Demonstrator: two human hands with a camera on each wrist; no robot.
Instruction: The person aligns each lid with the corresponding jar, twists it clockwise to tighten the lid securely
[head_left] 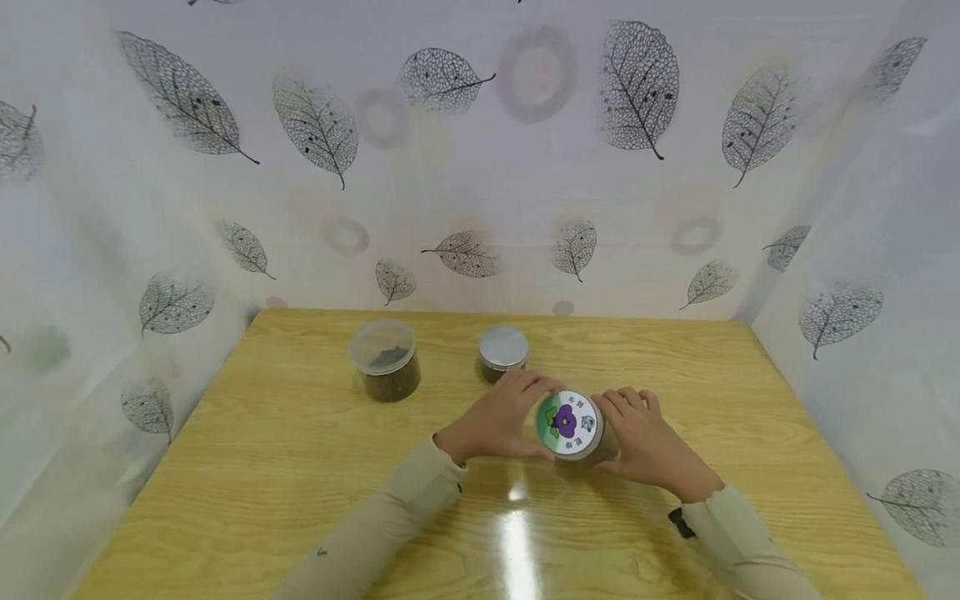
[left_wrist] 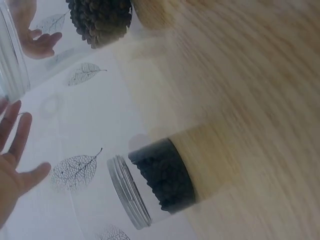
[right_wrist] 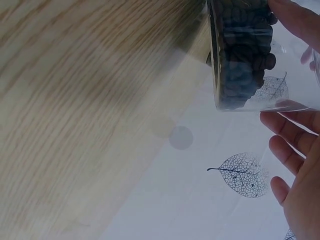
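Note:
A clear jar with dark bean-like pieces in it [right_wrist: 245, 55] stands between the two hands. Its lid [head_left: 570, 423] bears a green and white label with a purple flower. My right hand [head_left: 648, 442] grips the jar's right side, thumb on the near side and fingers on the far side. My left hand [head_left: 506, 419] holds the lid from the left, its thumb and fingertips at the rim. In the left wrist view some of its fingers [left_wrist: 20, 135] spread just below the lid. Whether the jar's base touches the table cannot be told.
Behind my left hand stands a jar with a silver metal lid [head_left: 504, 346] and dark contents. Further left is a tub with a pale translucent lid [head_left: 382, 346]. The wooden table [head_left: 315, 467] meets leaf-printed sheeting [head_left: 480, 167] at the back and both sides.

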